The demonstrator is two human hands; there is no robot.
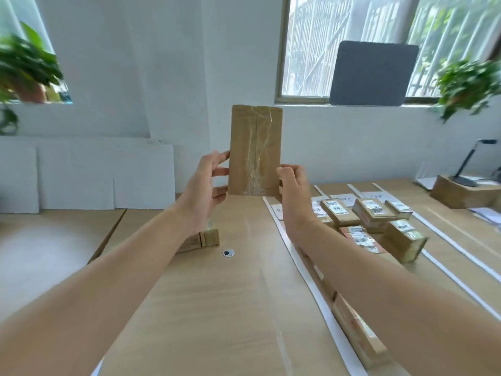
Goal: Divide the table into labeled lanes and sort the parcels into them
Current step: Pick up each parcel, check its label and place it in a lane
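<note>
Above the table (189, 294), left grip (207, 185) and right grip (294, 191) pinch the taped parcel (254, 150) upright; lane labels (344, 198) unreadable

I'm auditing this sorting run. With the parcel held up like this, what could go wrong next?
1. The parcel shows only its taped side, no label, so it might land in the wrong lane.
2. The left grip and right grip pinch just its lower edges; it could slip and drop.
3. The sorted parcels sit crowded together; setting another down may knock them.
</note>
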